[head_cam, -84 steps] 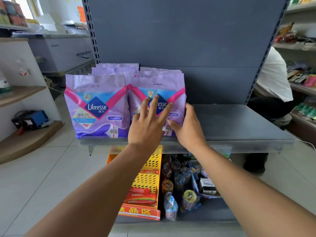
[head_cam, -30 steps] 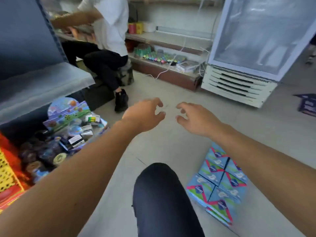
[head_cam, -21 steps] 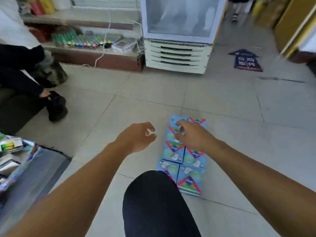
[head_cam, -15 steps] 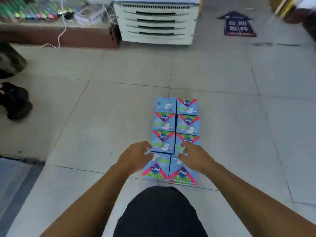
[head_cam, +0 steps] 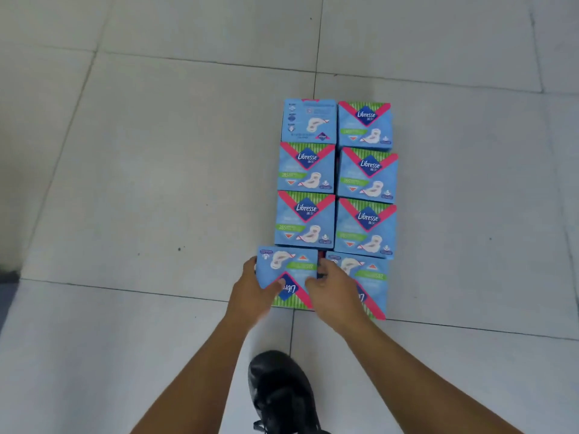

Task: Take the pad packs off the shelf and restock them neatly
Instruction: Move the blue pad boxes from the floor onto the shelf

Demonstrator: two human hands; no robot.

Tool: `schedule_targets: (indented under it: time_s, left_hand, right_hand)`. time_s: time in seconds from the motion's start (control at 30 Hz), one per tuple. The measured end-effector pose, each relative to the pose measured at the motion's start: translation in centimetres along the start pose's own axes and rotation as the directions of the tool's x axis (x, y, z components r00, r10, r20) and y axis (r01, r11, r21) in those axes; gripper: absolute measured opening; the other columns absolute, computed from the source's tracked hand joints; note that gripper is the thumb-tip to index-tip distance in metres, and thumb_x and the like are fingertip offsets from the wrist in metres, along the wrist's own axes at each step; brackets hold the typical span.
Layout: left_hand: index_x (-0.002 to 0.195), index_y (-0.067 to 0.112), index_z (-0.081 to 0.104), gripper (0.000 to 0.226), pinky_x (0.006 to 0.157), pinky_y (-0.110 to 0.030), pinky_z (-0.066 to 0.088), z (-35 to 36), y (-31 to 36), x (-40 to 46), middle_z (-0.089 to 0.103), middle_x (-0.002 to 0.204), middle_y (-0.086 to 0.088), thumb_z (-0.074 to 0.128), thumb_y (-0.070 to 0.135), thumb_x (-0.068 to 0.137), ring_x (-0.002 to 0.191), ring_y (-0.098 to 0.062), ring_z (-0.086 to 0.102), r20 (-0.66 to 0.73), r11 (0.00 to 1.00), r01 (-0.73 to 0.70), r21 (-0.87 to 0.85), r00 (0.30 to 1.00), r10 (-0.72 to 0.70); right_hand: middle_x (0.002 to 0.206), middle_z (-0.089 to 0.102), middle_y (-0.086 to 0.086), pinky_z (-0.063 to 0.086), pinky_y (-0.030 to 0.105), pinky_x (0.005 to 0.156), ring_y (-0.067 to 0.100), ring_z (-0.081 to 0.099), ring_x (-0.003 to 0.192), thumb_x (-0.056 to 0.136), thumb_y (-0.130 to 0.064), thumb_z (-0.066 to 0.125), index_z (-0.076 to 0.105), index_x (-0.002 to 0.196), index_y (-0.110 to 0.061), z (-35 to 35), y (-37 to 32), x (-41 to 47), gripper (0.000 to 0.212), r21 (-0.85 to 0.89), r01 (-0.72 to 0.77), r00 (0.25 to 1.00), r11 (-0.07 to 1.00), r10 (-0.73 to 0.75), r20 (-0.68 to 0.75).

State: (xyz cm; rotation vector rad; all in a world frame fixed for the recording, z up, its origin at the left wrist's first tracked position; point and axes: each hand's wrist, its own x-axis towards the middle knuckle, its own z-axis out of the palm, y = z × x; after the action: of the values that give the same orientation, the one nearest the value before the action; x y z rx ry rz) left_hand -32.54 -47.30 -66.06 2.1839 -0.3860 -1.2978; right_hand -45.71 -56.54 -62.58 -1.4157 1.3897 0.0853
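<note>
Several blue pad packs [head_cam: 336,195] lie on the tiled floor in two columns. The nearest left pack [head_cam: 286,267] faces me upside down. My left hand [head_cam: 252,292] grips its left edge with the thumb on its face. My right hand [head_cam: 336,292] holds its right edge, fingers in the gap beside the nearest right pack [head_cam: 371,277], which it partly covers. The shelf is out of view.
Pale floor tiles [head_cam: 156,183] surround the packs on all sides. My black shoe [head_cam: 282,393] stands just in front of the packs, between my forearms.
I turned from the shelf with the purple packs to the blue packs on the floor and bent closer. Both hands moved down onto the nearest left pack and closed on its edges.
</note>
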Motion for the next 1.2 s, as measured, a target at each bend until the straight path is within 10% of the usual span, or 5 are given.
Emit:
schedule_targets:
  time_s: [0.37,0.47,0.63,0.8,1.2]
  left_hand:
    - [0.133,0.025,0.054,0.048,0.072,-0.026,0.058,-10.0,3.5,-5.4,0.072,0.111,-0.001,0.065,0.007,0.089,0.095,-0.016,0.071,-0.035,0.927,-0.156,-0.342,0.988,0.153]
    - [0.124,0.029,0.059,0.049,0.071,-0.025,0.056,-16.1,6.2,-8.6,0.072,0.107,-0.005,0.069,0.001,0.084,0.091,-0.017,0.07,-0.065,0.928,-0.25,-0.277,0.968,0.241]
    - [0.123,0.03,0.055,0.061,0.077,-0.02,0.055,-27.6,9.9,-16.5,0.071,0.102,0.001,0.073,-0.007,0.078,0.083,-0.011,0.066,-0.195,0.9,-0.409,-0.151,0.905,0.379]
    - [0.128,0.029,0.041,0.077,0.083,-0.028,0.054,-36.9,7.5,-27.7,0.061,0.118,0.0,0.087,0.026,0.066,0.099,-0.012,0.065,-0.639,0.819,-0.544,-0.183,0.699,0.321]
    - [0.107,0.015,0.057,0.02,0.062,-0.025,0.056,-47.1,-4.4,-51.9,0.073,0.087,-0.002,0.066,0.01,0.09,0.073,-0.011,0.071,-0.956,0.625,-0.753,-0.207,0.292,0.036]
  right_hand:
    - [0.117,0.053,-0.002,0.046,0.017,0.071,0.012,0.057,0.099,0.091,-0.04,0.063,0.047,0.125,-0.02,0.7,-7.0,-2.2,0.042,0.006,0.183,0.983,0.983,-0.183,0.029]
    - [0.136,0.042,-0.008,0.039,0.028,0.1,0.009,0.043,0.123,0.085,-0.048,0.067,0.032,0.146,-0.03,1.1,-13.2,-4.1,0.071,-0.067,0.483,0.87,0.873,-0.469,0.152]
    - [0.12,0.056,0.001,0.044,0.02,0.084,0.008,0.06,0.094,0.086,-0.024,0.071,0.043,0.141,-0.035,3.6,-25.3,-10.4,0.063,-0.03,0.753,0.604,0.657,-0.672,0.428]
    - [0.099,0.069,-0.002,0.06,0.046,0.077,0.023,0.07,0.089,0.084,-0.019,0.073,0.057,0.111,-0.029,8.7,-34.3,-20.3,0.033,0.254,0.748,0.495,0.614,-0.77,0.403]
    - [0.101,0.064,-0.01,0.051,0.023,0.082,0.002,0.061,0.087,0.089,-0.034,0.066,0.054,0.104,-0.024,23.9,-40.8,-44.9,0.022,0.3,0.906,0.153,0.298,-0.893,0.423]
